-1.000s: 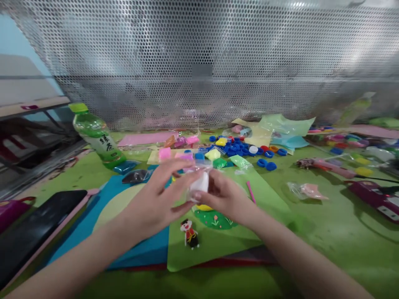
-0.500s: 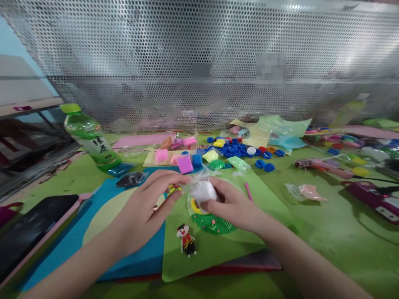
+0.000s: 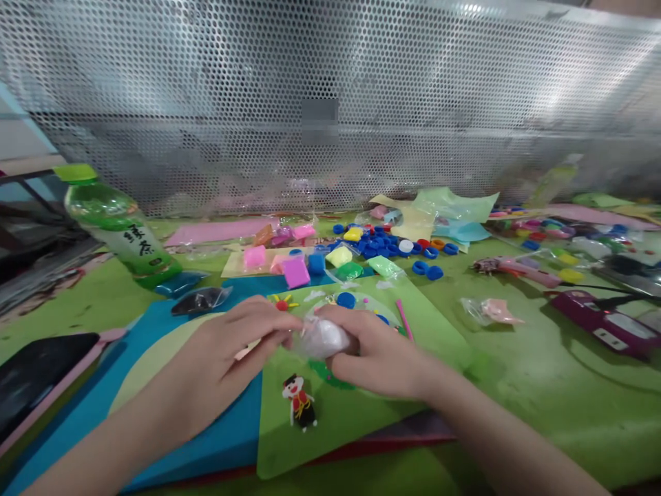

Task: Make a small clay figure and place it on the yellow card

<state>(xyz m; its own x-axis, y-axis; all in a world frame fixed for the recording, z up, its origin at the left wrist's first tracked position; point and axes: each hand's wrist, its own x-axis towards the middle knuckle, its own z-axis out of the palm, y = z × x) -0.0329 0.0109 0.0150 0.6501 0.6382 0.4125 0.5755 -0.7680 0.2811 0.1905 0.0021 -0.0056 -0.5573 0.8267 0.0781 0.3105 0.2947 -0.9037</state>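
My right hand [image 3: 374, 351] grips a clear plastic bag holding a white lump [image 3: 324, 337], thumb in front and fingers behind. The fingers of my left hand [image 3: 227, 351] are pinched on the bag's left end. Both hands hover over a green sheet [image 3: 428, 331] that bears a round decorated picture, partly hidden by the bag and my right hand. A small clay figure [image 3: 299, 403] with a red top and black trousers lies on the sheet below the bag. Under my left arm is a blue sheet [image 3: 232, 427] with a pale yellow round shape [image 3: 134, 372].
A green-capped bottle [image 3: 121, 227] stands at the left, behind a phone [image 3: 41, 372]. Packets of coloured clay [image 3: 296, 273] and blue rings [image 3: 376, 241] lie at the back. To the right are a pink tool [image 3: 524, 271] and a purple power strip [image 3: 604, 324].
My left fingers have closed on the bag's end. The bag and my right hand have shifted slightly left and down. The view has turned a little to the right.
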